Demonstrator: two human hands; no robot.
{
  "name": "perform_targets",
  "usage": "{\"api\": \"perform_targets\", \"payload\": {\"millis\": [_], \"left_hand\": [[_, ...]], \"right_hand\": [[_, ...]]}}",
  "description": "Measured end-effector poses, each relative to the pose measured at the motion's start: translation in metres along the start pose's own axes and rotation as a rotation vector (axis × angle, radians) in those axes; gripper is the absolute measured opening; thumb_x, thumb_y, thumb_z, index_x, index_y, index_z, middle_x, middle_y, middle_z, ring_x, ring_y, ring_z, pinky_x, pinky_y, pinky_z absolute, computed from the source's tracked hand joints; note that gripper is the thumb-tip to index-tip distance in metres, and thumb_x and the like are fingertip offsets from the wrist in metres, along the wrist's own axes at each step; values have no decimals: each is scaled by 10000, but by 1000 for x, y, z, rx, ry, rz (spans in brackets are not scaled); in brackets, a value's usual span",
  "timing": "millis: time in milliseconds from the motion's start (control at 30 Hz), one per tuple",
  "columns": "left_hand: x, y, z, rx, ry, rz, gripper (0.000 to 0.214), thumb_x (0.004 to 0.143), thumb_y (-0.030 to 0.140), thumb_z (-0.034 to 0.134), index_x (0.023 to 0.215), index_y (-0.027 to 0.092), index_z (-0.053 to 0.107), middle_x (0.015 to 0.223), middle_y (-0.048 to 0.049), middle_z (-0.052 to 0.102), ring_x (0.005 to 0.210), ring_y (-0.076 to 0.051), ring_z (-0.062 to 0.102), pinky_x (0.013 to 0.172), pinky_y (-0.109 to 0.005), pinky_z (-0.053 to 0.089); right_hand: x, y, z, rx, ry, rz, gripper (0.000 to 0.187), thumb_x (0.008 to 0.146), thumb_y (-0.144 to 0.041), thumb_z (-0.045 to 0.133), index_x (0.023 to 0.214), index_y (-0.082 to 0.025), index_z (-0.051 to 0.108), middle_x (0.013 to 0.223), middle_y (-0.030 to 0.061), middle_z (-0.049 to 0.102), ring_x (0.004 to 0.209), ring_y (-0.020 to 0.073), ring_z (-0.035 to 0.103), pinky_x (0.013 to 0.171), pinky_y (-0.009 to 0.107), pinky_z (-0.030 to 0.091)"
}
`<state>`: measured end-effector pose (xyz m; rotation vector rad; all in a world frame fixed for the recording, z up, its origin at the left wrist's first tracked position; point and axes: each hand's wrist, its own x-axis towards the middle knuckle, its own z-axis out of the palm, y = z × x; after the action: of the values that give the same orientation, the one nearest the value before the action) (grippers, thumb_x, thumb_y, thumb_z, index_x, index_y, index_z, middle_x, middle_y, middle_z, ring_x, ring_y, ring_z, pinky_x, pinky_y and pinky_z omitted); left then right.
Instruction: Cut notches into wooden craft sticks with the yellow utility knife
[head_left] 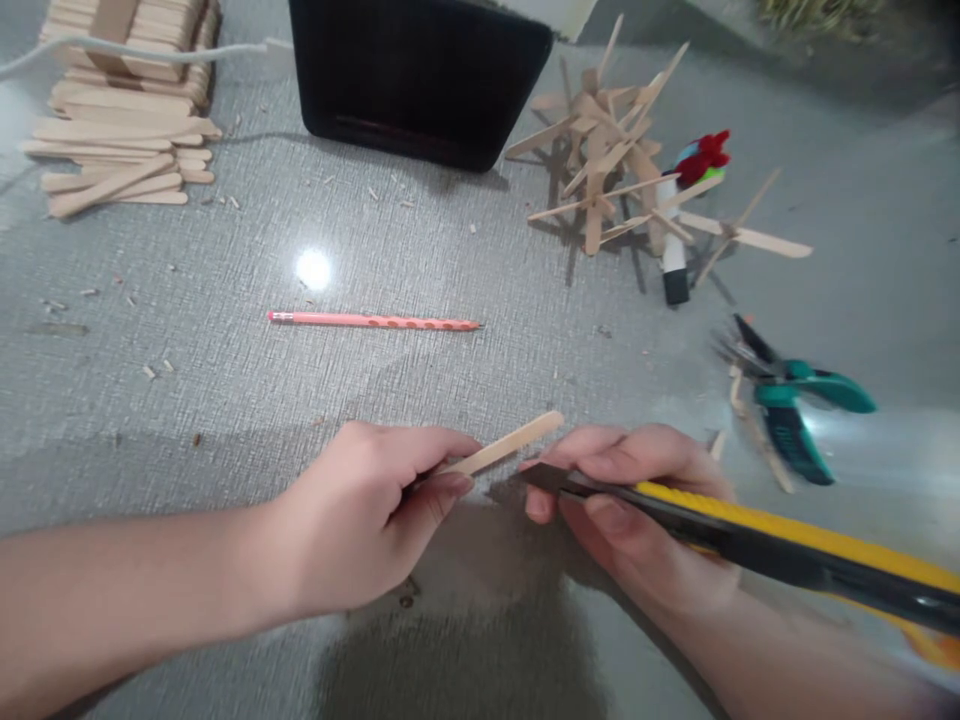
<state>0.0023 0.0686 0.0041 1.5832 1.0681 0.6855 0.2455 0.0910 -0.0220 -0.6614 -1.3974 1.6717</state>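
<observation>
My left hand (367,515) is closed around one end of a flat wooden craft stick (510,443), which juts up and to the right just above the grey table. My right hand (637,500) grips a yellow and black utility knife (757,545). The knife's dark tip (544,477) sits close under the stick, near my left thumb. Both hands are low in the frame, near the table's front.
A pink pencil (375,321) lies in the middle of the table (225,400). Stacks of craft sticks (127,110) sit at the back left, beside a black box (420,75). A glued stick structure (615,150), a glue tube (673,265) and teal pliers (787,405) are on the right. Wood chips are scattered about.
</observation>
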Motion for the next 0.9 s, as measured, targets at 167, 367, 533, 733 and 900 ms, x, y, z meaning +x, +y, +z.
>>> {"api": "perform_targets", "payload": {"millis": [167,367,533,733,900], "left_hand": [[0,0,0,9,-15,-5,203,995,135,475,1069,127,664,643,65,527,530,-39,423,496,-145,329],[-2,1,0,-6,-35,-56,199,1005,156,474,1129,135,628,630,78,516,493,-34,407,461,-145,302],[-4,1,-1,-76,-56,-82,111,994,140,464,1018,147,572,691,54,619,487,-29,464,456,-132,344],[1,2,-8,227,54,122,195,969,94,483,921,130,669,816,-22,615,685,-87,571,616,-180,458],[5,-1,-22,478,5,85,196,993,180,572,1144,165,696,877,-28,704,724,-137,649,649,-233,477]], "right_hand": [[6,0,2,5,39,19,210,967,-199,664,1159,-274,706,948,32,753,745,162,739,682,340,622],[6,-2,2,-6,65,31,187,955,-221,690,1130,-282,718,935,23,759,726,155,737,726,348,624],[5,-2,2,14,45,44,199,965,-210,670,1146,-288,700,967,23,760,755,155,737,706,331,624],[6,0,2,-15,76,10,186,959,-225,676,1129,-297,698,907,5,736,702,150,723,651,313,617],[-8,-9,3,-287,207,23,228,949,-159,660,1089,-337,689,1005,8,744,782,173,744,696,333,625]]}}
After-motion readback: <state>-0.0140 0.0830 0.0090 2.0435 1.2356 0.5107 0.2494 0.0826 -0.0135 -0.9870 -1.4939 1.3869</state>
